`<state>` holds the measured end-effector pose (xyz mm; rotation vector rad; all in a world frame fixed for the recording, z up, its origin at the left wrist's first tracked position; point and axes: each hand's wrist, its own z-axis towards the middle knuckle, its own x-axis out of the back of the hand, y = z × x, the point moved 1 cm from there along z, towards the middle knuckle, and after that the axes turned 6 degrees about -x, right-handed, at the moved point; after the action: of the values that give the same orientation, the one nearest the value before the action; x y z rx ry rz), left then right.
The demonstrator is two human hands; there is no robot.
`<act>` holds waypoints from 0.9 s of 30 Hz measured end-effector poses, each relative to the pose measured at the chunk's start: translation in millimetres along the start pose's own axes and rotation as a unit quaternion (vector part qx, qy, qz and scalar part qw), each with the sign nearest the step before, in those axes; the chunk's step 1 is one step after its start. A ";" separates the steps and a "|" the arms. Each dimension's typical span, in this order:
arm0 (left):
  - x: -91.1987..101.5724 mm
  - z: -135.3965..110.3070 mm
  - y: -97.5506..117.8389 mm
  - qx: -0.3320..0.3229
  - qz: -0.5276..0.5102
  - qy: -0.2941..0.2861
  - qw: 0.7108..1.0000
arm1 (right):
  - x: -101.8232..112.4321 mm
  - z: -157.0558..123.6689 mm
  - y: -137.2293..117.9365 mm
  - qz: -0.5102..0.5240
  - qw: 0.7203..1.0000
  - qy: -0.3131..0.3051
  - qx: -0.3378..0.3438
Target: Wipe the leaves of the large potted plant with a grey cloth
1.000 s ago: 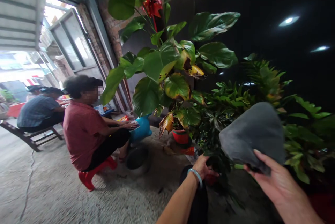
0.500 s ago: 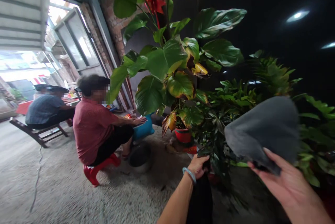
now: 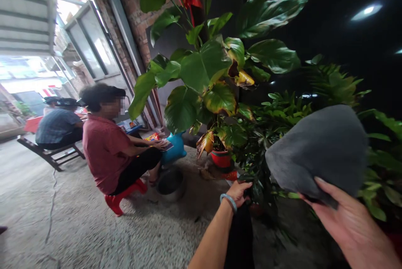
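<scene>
My right hand is raised at the lower right and grips a folded grey cloth in front of the leaves. My left hand, with a pale blue bangle on the wrist, reaches low into the dark green small-leaved plant; its fingers are curled around a stem or leaf that I cannot make out. Behind stands a tall big-leaved plant in a red pot, with a red bow on its pole.
A person in a red shirt sits on a low red stool to the left, by a blue container and a dark basin. Another person sits on a wooden bench further back. Gravelly floor, brick wall behind.
The grey cloth in my right hand has come slightly closer and fills more of the view. My left hand stays at the plant. The view shifted a little.
</scene>
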<state>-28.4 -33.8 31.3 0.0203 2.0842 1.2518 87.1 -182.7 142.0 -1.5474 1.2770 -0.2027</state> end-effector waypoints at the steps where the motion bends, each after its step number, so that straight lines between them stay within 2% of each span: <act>1: -0.4 -0.6 1.0 0.000 0.003 0.002 1.000 | -8.4 -0.4 5.5 0.021 0.999 0.006 -0.031; 3: 0.3 -0.6 3.4 -0.006 0.010 -0.006 1.000 | -16.7 -7.5 28.6 0.047 0.993 0.029 -0.107; 5: 3.2 1.1 5.9 -0.012 0.021 -0.023 0.999 | -15.2 -20.5 57.9 0.038 0.985 0.040 -0.165; 7: 7.0 3.9 7.6 -0.011 0.045 -0.037 0.998 | -10.1 -33.9 80.9 0.001 0.985 0.026 -0.170; 9: 9.7 6.5 8.2 0.001 0.075 -0.043 0.996 | -7.0 -42.4 90.5 -0.067 0.990 0.012 -0.120; 11: 9.7 7.4 8.3 0.009 0.092 -0.052 0.994 | -8.0 -44.7 88.0 -0.132 0.990 0.014 -0.035; 14: 4.8 3.9 9.4 0.018 0.092 -0.061 0.994 | -15.0 -42.8 75.0 -0.200 0.975 0.020 0.099; 17: -1.3 -3.9 14.7 0.024 0.095 -0.038 0.995 | -25.1 -43.6 65.5 -0.222 0.958 0.003 0.180; 20: -6.5 -12.4 23.3 0.019 0.095 0.000 0.995 | -37.5 -46.7 57.7 -0.190 0.962 -0.012 0.194; 23: -11.4 -18.3 29.7 -0.006 0.098 -0.013 0.995 | -47.8 -43.9 48.1 -0.152 0.968 -0.012 0.197; 25: -13.0 -19.4 30.2 -0.012 0.104 -0.026 0.994 | -48.0 -37.7 46.7 -0.123 0.977 0.002 0.175; 27: -12.2 -17.2 27.5 -0.004 0.119 -0.027 0.993 | -40.0 -31.6 53.1 -0.094 0.988 0.015 0.120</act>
<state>-37.8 -36.6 64.6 0.3035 2.0747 1.3824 16.9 -162.6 132.0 -1.4601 1.0861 -0.4855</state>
